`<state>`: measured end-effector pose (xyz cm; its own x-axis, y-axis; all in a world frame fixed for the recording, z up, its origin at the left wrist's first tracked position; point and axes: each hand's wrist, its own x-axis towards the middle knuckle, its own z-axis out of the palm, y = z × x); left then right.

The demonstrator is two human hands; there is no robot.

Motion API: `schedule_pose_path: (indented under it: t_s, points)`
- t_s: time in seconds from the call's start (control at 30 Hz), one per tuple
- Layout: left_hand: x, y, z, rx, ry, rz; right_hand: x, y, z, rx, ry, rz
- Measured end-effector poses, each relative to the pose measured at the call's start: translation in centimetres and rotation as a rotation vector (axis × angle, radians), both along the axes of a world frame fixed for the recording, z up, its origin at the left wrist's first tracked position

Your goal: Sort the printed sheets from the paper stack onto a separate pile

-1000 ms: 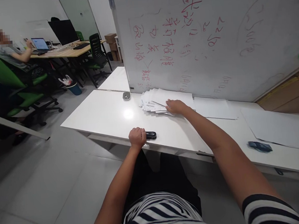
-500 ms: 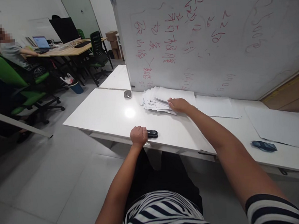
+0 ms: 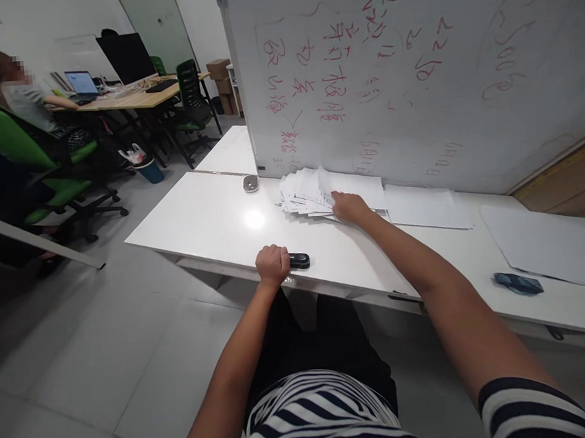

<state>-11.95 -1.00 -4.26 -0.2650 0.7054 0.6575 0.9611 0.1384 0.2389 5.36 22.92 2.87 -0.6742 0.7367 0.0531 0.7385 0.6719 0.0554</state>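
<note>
My left hand (image 3: 273,265) is closed around a black stapler (image 3: 300,261) at the front edge of the white desk (image 3: 214,238). One end of the stapler sticks out to the right of my fist. Farther back, a fanned pile of white paper sheets (image 3: 303,191) lies against the foot of the whiteboard. My right hand (image 3: 350,207) is at the near right side of this pile, its fingers closed on the edge of some sheets. The thumb and the undersides of the fingers are hard to make out.
A small grey rounded object (image 3: 250,183) lies left of the pile. To the right are a flat paper stack (image 3: 426,206), larger white sheets (image 3: 555,247) and a dark blue crumpled packet (image 3: 518,283). The whiteboard (image 3: 402,71) stands along the back. A person (image 3: 23,97) sits at another desk.
The sheets in my right hand, tilted up before, now lie down on the pile. That hand has shifted slightly right. My left hand stays on the stapler.
</note>
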Motion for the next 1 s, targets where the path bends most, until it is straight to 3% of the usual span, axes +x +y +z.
schedule_pose_path:
  t_s: [0.47,0.63,0.73,0.8,0.87,0.9,1.0]
  points:
    - [0.1,0.0,0.3,0.004,0.047,0.006,-4.4,-0.4,0.4,0.042,0.119,-0.218]
    - [0.2,0.2,0.2,-0.021,-0.009,0.033,-3.4,-1.9,2.3,0.041,0.153,-0.207]
    - [0.6,0.6,0.7,-0.035,-0.087,0.091,-0.9,-5.4,4.1,0.143,0.381,-0.112]
    - [1.2,0.7,1.9,0.010,-0.148,0.129,1.7,-8.8,5.4,0.206,0.636,-0.057]
    - [2.1,0.7,4.1,0.103,-0.217,0.096,4.6,-12.3,6.5,0.234,0.894,-0.115]
    - [2.6,0.7,5.6,0.153,-0.261,0.032,6.1,-13.8,7.1,0.225,1.005,-0.149]
    - [4.2,0.7,10.3,0.181,-0.494,-0.326,9.6,-17.0,8.2,0.115,1.283,-0.177]
